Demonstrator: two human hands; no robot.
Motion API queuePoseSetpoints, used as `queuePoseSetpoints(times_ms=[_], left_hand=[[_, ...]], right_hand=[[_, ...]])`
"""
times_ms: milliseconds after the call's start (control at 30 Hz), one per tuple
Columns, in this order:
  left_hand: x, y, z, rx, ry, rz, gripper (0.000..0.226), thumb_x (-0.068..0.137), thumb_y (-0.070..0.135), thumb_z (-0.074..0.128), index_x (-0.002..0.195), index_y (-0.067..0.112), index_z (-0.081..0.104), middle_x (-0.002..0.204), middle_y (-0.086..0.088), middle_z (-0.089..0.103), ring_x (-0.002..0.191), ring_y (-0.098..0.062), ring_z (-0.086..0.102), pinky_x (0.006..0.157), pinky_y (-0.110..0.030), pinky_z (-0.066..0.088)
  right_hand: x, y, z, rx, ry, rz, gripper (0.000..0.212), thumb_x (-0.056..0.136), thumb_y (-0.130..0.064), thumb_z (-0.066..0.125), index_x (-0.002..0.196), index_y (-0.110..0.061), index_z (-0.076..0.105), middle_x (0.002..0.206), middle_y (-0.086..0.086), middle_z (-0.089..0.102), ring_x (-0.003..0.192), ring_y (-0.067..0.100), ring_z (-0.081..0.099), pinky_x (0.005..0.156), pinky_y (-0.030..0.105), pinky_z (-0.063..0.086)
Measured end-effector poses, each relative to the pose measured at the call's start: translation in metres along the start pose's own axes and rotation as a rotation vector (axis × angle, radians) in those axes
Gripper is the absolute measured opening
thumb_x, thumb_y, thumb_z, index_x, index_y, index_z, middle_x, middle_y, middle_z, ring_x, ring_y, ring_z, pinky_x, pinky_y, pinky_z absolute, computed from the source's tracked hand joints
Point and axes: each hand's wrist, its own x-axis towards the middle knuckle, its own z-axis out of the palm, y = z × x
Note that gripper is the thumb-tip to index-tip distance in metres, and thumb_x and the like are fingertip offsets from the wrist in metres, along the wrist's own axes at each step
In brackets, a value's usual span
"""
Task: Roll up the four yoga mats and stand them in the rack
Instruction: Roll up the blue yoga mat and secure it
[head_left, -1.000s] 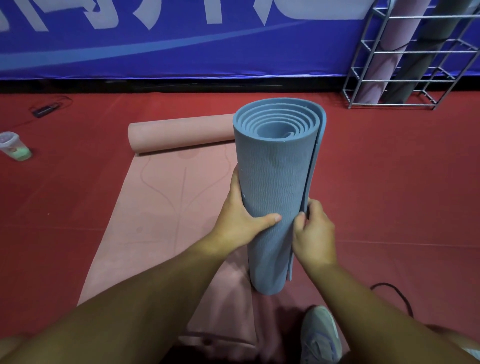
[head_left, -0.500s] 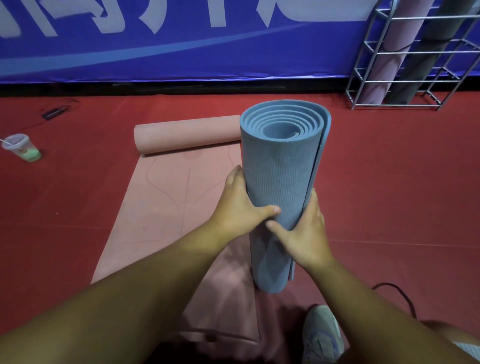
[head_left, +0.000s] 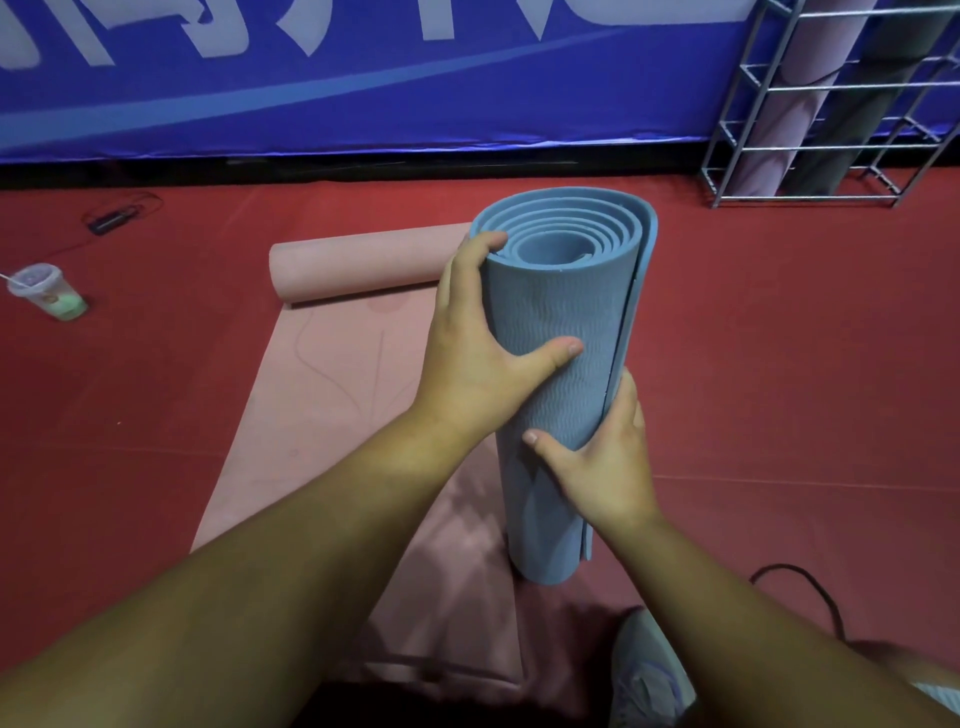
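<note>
A rolled blue yoga mat (head_left: 563, 312) stands upright on its end on the red floor. My left hand (head_left: 478, 343) grips its upper part, fingers over the top rim and thumb across the front. My right hand (head_left: 602, 457) grips it lower down on the right side, by the loose outer edge. Behind it a pink yoga mat (head_left: 332, 374) lies partly rolled, its roll at the far end and the rest flat. The metal rack (head_left: 831, 150) stands at the back right with a pink rolled mat (head_left: 779, 119) and a dark rolled mat (head_left: 852, 119) upright in it.
A plastic cup with a green drink (head_left: 47, 291) stands on the floor at the left. A black device with a cable (head_left: 111, 221) lies near the blue wall banner. A black cable (head_left: 810, 592) curls on the floor at the lower right beside my shoe (head_left: 649, 675).
My left hand has slid up the blue mat to its top rim. My right hand has turned its thumb across the front of the roll. The mat stays upright.
</note>
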Motion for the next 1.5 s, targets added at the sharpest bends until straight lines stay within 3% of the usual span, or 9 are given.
queuePoseSetpoints(times_ms=[167,333,500,667,900,1067,1133,1333,1500], left_hand=[[-0.001,-0.006,0.006,-0.02,-0.003,-0.02,0.099,0.062,0.04,0.091,0.143,0.037,0.035,0.144,0.011,0.045,0.132,-0.013,0.048,0.104,-0.043,0.05],[0.0,-0.007,0.003,0.023,-0.017,-0.038,0.098,0.059,0.041,0.092,0.14,0.038,0.038,0.141,0.012,0.044,0.129,-0.01,0.048,0.103,-0.041,0.05],[0.018,0.008,-0.007,0.198,-0.032,0.08,0.09,0.06,0.04,0.093,0.134,0.017,0.048,0.158,-0.009,0.029,0.146,-0.019,0.03,0.119,-0.035,0.033],[0.02,0.011,-0.009,0.231,-0.106,0.199,0.092,0.066,0.035,0.089,0.148,0.026,0.048,0.154,-0.011,0.036,0.144,-0.019,0.034,0.119,-0.023,0.028],[0.014,0.02,0.006,0.182,-0.057,0.211,0.051,0.079,0.038,0.075,0.129,0.027,0.067,0.153,-0.013,0.04,0.144,-0.021,0.038,0.115,-0.042,0.038],[0.012,0.021,0.011,0.142,-0.028,0.178,0.045,0.086,0.033,0.072,0.13,0.027,0.067,0.152,-0.009,0.042,0.144,-0.016,0.038,0.116,-0.03,0.036],[0.007,0.018,0.011,0.126,-0.012,0.163,0.046,0.086,0.037,0.069,0.13,0.026,0.067,0.152,-0.008,0.042,0.144,-0.014,0.037,0.116,-0.027,0.035],[0.002,0.014,0.01,0.135,-0.03,0.162,0.05,0.083,0.038,0.067,0.132,0.025,0.065,0.152,-0.01,0.041,0.145,-0.016,0.038,0.114,-0.037,0.04],[0.004,0.021,0.008,0.176,-0.049,0.199,0.051,0.078,0.039,0.071,0.128,0.026,0.066,0.143,-0.006,0.047,0.136,-0.019,0.046,0.108,-0.047,0.044]], right_hand=[[0.002,0.005,0.003,-0.009,0.002,-0.001,0.122,0.057,-0.063,0.076,0.153,-0.016,0.019,0.15,0.006,0.037,0.139,0.025,0.037,0.113,0.05,0.038],[0.004,0.009,0.004,-0.018,-0.014,0.0,0.12,0.064,-0.047,0.087,0.155,-0.014,0.017,0.154,0.006,0.032,0.142,0.025,0.033,0.116,0.049,0.034],[0.015,-0.005,0.003,-0.044,0.016,-0.028,0.117,0.061,-0.045,0.09,0.152,-0.008,0.027,0.15,0.01,0.034,0.141,0.024,0.033,0.116,0.046,0.034],[0.024,-0.04,-0.008,0.048,0.087,-0.126,0.127,0.066,-0.042,0.089,0.16,-0.015,0.008,0.164,0.01,0.015,0.151,0.02,0.017,0.119,0.027,0.022],[0.045,-0.083,-0.044,0.049,0.216,-0.401,0.129,0.064,-0.035,0.09,0.16,-0.028,0.004,0.16,0.016,0.023,0.148,0.022,0.029,0.11,0.008,0.028],[0.048,-0.086,-0.046,0.029,0.2,-0.46,0.101,0.061,-0.048,0.084,0.149,-0.026,0.039,0.159,0.015,0.023,0.147,0.019,0.029,0.116,0.021,0.029],[0.044,-0.084,-0.039,0.045,0.214,-0.454,0.094,0.06,-0.051,0.083,0.142,-0.023,0.045,0.156,0.014,0.029,0.141,0.022,0.037,0.115,0.035,0.036],[0.04,-0.077,-0.034,0.001,0.259,-0.455,0.09,0.06,-0.053,0.083,0.137,-0.028,0.042,0.152,0.013,0.035,0.13,0.025,0.045,0.106,0.045,0.041],[0.039,-0.082,-0.039,0.02,0.249,-0.455,0.113,0.062,-0.051,0.083,0.154,-0.028,0.022,0.155,0.012,0.028,0.142,0.025,0.036,0.112,0.051,0.038]])
